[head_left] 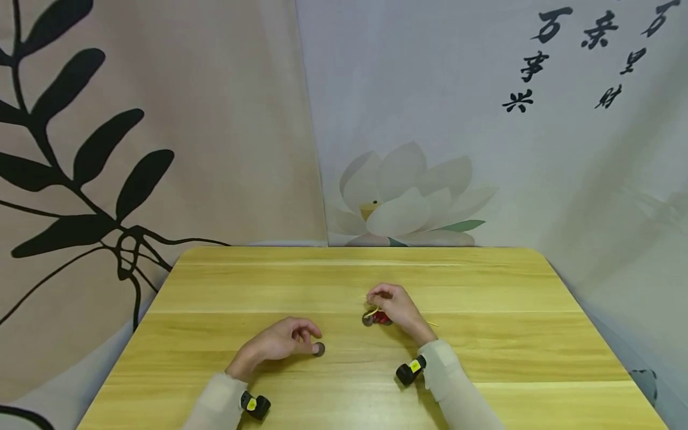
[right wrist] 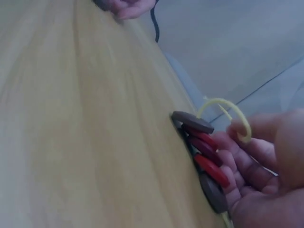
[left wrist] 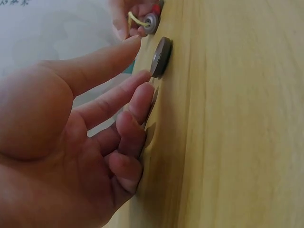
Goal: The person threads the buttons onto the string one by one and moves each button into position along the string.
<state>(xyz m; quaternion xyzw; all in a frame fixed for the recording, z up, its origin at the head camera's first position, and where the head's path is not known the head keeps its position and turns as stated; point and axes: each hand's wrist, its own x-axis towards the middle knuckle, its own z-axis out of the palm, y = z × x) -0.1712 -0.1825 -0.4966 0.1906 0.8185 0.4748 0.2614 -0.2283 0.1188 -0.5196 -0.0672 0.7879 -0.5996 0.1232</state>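
Note:
On the wooden table a dark grey disc lies flat by itself. My left hand rests beside it with loosely curled fingers. In the left wrist view the disc sits just past those fingertips and nothing is gripped. My right hand pinches a thin yellow cord. Strung on the cord is a short row of red and grey discs, which rests on the tabletop against that hand's fingers. The same row of discs shows below the right hand in the head view.
Patterned cloth backdrops hang behind the table's far edge. A loose end of the yellow cord trails on the wood to the right of the right wrist. A black camera is strapped to each wrist.

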